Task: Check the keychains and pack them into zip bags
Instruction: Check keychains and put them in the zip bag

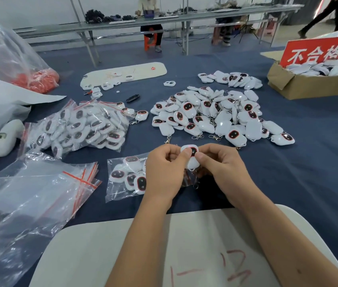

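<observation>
1. Left hand and right hand together pinch one white keychain between thumbs and fingertips, above the blue table, near centre.
2. A partly filled zip bag lies just left of the left hand, partly hidden by it.
3. The loose keychain pile sits beyond the hands.
4. Packed bags lie far left; empty zip bags lie near left.
5. A cardboard box with a red sign stands far right.
</observation>
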Demonstrator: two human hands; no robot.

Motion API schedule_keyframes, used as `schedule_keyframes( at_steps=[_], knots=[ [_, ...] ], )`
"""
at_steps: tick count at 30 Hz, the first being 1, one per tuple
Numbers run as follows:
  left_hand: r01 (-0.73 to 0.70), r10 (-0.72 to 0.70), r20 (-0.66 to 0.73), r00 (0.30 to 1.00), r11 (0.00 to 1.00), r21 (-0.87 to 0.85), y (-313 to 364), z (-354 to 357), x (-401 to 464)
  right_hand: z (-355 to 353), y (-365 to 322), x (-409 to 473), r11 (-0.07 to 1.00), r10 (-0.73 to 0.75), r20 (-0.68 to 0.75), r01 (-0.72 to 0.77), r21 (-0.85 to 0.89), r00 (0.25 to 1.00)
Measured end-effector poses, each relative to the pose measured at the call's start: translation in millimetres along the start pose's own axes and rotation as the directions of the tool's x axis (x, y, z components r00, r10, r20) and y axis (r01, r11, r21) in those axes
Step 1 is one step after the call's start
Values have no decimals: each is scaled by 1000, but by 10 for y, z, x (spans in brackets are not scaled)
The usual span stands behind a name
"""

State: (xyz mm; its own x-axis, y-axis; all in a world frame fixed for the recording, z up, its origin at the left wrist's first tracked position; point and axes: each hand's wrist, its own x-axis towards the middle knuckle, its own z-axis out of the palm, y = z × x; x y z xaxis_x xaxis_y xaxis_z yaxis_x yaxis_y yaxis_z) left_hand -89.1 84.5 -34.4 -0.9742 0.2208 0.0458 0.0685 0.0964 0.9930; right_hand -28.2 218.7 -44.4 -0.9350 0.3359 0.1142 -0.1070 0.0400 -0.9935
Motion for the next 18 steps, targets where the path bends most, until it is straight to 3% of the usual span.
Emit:
schedule_keyframes(
  at_steps=[12,18],
  knots=[
    [7,-10,78,997,1000,30,4,-76,10,13,-36,-19,999,12,10,-12,-40,1000],
    [53,-42,142,989,996,-75,-8,-81,-9,22,-57,-30,1000,-7,-20,7,-27,1000]
  ],
)
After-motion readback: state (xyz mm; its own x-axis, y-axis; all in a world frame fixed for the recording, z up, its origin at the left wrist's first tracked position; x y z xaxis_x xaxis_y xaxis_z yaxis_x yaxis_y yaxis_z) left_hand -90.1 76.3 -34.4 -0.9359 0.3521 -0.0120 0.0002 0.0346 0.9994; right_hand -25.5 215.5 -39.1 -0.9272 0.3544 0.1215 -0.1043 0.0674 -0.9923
